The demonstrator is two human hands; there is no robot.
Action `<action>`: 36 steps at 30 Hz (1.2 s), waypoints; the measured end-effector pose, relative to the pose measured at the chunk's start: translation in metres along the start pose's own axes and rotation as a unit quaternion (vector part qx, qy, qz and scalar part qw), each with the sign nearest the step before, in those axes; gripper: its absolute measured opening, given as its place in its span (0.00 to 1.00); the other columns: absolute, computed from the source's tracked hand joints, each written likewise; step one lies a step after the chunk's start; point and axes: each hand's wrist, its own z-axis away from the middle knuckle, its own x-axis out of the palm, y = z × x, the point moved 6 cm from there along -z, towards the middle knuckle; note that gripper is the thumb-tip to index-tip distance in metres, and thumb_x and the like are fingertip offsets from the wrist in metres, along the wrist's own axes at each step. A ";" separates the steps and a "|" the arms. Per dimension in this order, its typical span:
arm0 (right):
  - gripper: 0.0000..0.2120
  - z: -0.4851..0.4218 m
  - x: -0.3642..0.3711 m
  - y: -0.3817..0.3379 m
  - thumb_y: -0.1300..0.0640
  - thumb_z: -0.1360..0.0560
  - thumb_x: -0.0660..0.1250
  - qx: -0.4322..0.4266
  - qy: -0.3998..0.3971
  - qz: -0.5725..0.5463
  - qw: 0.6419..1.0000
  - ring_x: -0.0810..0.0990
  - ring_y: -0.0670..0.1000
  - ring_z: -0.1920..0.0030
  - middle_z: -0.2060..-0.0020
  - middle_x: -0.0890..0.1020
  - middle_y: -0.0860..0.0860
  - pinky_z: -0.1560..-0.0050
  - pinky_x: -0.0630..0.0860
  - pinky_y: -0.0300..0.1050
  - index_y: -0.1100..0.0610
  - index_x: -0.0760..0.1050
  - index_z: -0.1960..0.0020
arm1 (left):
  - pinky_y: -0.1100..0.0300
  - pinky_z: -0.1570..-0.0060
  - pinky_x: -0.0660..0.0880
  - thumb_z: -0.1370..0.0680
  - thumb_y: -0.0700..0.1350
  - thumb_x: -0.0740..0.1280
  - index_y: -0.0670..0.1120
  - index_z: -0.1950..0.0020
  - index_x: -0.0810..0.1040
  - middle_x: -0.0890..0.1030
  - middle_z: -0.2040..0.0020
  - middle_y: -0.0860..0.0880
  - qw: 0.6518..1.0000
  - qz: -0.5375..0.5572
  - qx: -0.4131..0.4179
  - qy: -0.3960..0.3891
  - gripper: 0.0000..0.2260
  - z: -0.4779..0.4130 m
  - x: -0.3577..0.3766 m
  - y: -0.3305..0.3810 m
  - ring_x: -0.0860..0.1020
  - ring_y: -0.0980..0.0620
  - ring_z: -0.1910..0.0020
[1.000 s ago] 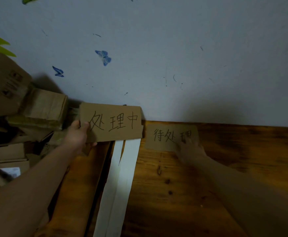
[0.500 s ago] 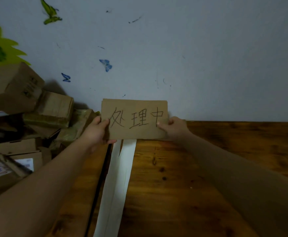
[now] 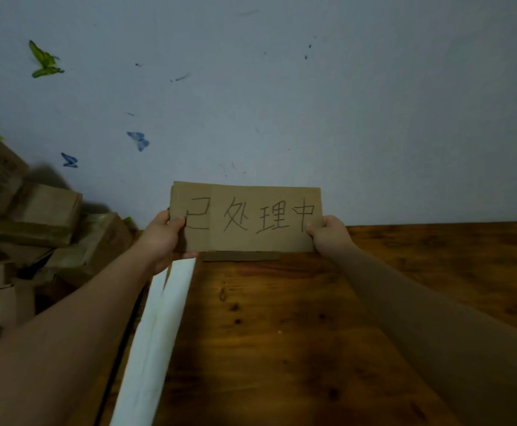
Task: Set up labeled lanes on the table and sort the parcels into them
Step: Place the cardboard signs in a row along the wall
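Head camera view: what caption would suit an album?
The left hand and right hand hold a cardboard label upright at the back of the table, parcels piled left.

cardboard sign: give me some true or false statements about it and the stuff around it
1. The left hand and right hand grip the cardboard sign by its side edges. True.
2. The sign lies flat on the table. False: it is held up before the wall.
3. A white strip runs along the table below the left hand. True.
4. The boxes are piled right of the sign. False: they are on its left.
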 end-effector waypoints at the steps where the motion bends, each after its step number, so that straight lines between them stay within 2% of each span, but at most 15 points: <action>1: 0.14 -0.010 -0.019 0.005 0.59 0.20 0.60 0.003 0.025 0.008 1.000 0.75 0.59 0.40 0.41 0.77 0.57 0.41 0.75 0.56 0.62 0.71 0.36 | 0.53 0.69 0.79 0.18 0.45 0.56 0.48 0.38 0.68 0.77 0.44 0.45 1.000 -0.001 0.008 0.024 0.09 -0.002 0.007 0.001 0.78 0.45 0.52; 6: 0.13 -0.074 -0.111 0.045 0.64 0.22 0.60 0.059 0.121 0.107 0.985 0.75 0.61 0.42 0.42 0.76 0.61 0.48 0.76 0.51 0.64 0.70 0.38 | 0.50 0.67 0.77 0.18 0.45 0.55 0.48 0.39 0.66 0.73 0.44 0.45 0.991 0.018 0.013 0.132 0.08 -0.013 0.035 -0.009 0.76 0.45 0.55; 11: 0.14 -0.127 -0.143 0.095 0.63 0.22 0.61 0.094 0.066 0.251 0.961 0.75 0.56 0.51 0.43 0.76 0.61 0.55 0.72 0.47 0.66 0.70 0.38 | 0.46 0.63 0.78 0.18 0.44 0.56 0.49 0.40 0.67 0.74 0.47 0.46 0.986 0.042 -0.008 0.162 0.07 -0.020 0.070 -0.030 0.76 0.44 0.54; 13: 0.16 -0.139 -0.146 0.114 0.62 0.22 0.62 0.118 0.053 0.246 0.961 0.75 0.58 0.47 0.41 0.74 0.61 0.53 0.73 0.49 0.65 0.68 0.36 | 0.48 0.65 0.77 0.18 0.44 0.56 0.50 0.40 0.67 0.74 0.49 0.48 0.986 0.035 -0.011 0.163 0.08 -0.023 0.083 -0.037 0.76 0.44 0.54; 15: 0.23 -0.144 -0.149 0.126 0.57 0.23 0.62 0.109 0.043 0.296 0.948 0.69 0.61 0.37 0.34 0.67 0.60 0.44 0.72 0.55 0.60 0.61 0.30 | 0.49 0.65 0.78 0.18 0.45 0.56 0.50 0.39 0.67 0.73 0.47 0.47 0.986 0.021 -0.015 0.163 0.08 -0.027 0.093 -0.042 0.76 0.44 0.52; 17: 0.26 -0.146 -0.147 0.130 0.52 0.23 0.62 0.012 0.034 0.391 0.920 0.64 0.61 0.34 0.33 0.63 0.58 0.38 0.69 0.60 0.53 0.58 0.28 | 0.47 0.64 0.78 0.18 0.45 0.56 0.49 0.39 0.67 0.72 0.44 0.45 0.986 0.012 -0.028 0.166 0.08 -0.032 0.100 -0.047 0.75 0.42 0.52; 19: 0.22 -0.140 -0.127 0.141 0.48 0.22 0.58 -0.095 -0.070 0.501 0.857 0.65 0.58 0.35 0.34 0.65 0.56 0.37 0.69 0.59 0.52 0.61 0.30 | 0.47 0.63 0.79 0.18 0.46 0.56 0.50 0.38 0.68 0.72 0.44 0.46 0.986 0.001 -0.042 0.164 0.09 -0.037 0.108 -0.051 0.75 0.43 0.51; 21: 0.23 -0.135 -0.108 0.167 0.44 0.20 0.53 -0.112 -0.197 0.563 0.795 0.61 0.60 0.31 0.29 0.63 0.56 0.32 0.64 0.60 0.52 0.61 0.28 | 0.47 0.63 0.79 0.18 0.46 0.56 0.51 0.37 0.68 0.72 0.44 0.46 0.986 -0.005 -0.049 0.159 0.10 -0.040 0.116 -0.055 0.75 0.43 0.50; 22: 0.25 -0.135 -0.105 0.177 0.43 0.20 0.51 -0.098 -0.227 0.572 0.782 0.56 0.61 0.27 0.26 0.58 0.55 0.29 0.57 0.61 0.51 0.58 0.26 | 0.47 0.63 0.79 0.18 0.46 0.56 0.51 0.37 0.68 0.72 0.44 0.47 0.986 -0.010 -0.052 0.156 0.10 -0.041 0.120 -0.056 0.75 0.42 0.49; 24: 0.26 -0.145 -0.102 0.182 0.44 0.19 0.48 -0.082 -0.235 0.561 0.790 0.46 0.60 0.24 0.23 0.50 0.55 0.27 0.47 0.60 0.51 0.51 0.23 | 0.48 0.64 0.79 0.18 0.47 0.57 0.50 0.36 0.68 0.73 0.45 0.47 0.987 -0.019 -0.056 0.151 0.11 -0.042 0.125 -0.058 0.75 0.42 0.49; 28: 0.28 -0.161 -0.099 0.168 0.42 0.19 0.46 -0.075 -0.192 0.558 0.804 0.41 0.59 0.24 0.23 0.46 0.56 0.27 0.42 0.63 0.53 0.48 0.22 | 0.47 0.62 0.80 0.18 0.47 0.57 0.51 0.36 0.68 0.74 0.45 0.47 0.987 -0.021 -0.059 0.146 0.11 -0.035 0.131 -0.060 0.76 0.41 0.48; 30: 0.32 -0.154 -0.088 0.145 0.36 0.21 0.45 -0.081 -0.176 0.491 0.849 0.47 0.59 0.24 0.23 0.52 0.57 0.27 0.46 0.62 0.54 0.53 0.23 | 0.48 0.63 0.80 0.18 0.47 0.57 0.52 0.38 0.68 0.75 0.45 0.47 0.988 -0.014 -0.060 0.139 0.10 -0.028 0.135 -0.059 0.77 0.42 0.49; 32: 0.38 -0.136 -0.074 0.121 0.30 0.26 0.51 -0.038 -0.212 0.303 0.928 0.60 0.58 0.27 0.26 0.62 0.54 0.29 0.57 0.59 0.53 0.59 0.25 | 0.51 0.67 0.79 0.18 0.47 0.57 0.52 0.39 0.68 0.75 0.46 0.47 0.991 -0.007 -0.066 0.113 0.09 -0.020 0.147 -0.057 0.77 0.42 0.50; 33: 0.39 -0.125 -0.068 0.110 0.28 0.28 0.56 -0.015 -0.234 0.214 0.948 0.66 0.56 0.30 0.28 0.66 0.52 0.32 0.63 0.57 0.52 0.61 0.26 | 0.53 0.68 0.79 0.18 0.46 0.57 0.52 0.39 0.69 0.75 0.46 0.47 0.993 -0.006 -0.072 0.097 0.08 -0.015 0.155 -0.056 0.77 0.43 0.51; 36: 0.29 -0.097 -0.076 0.080 0.40 0.28 0.69 -0.021 -0.214 0.079 0.973 0.75 0.51 0.38 0.37 0.76 0.48 0.42 0.72 0.48 0.51 0.68 0.32 | 0.52 0.67 0.80 0.18 0.46 0.57 0.53 0.42 0.70 0.75 0.44 0.47 0.996 -0.002 -0.074 0.042 0.07 0.000 0.182 -0.047 0.77 0.42 0.48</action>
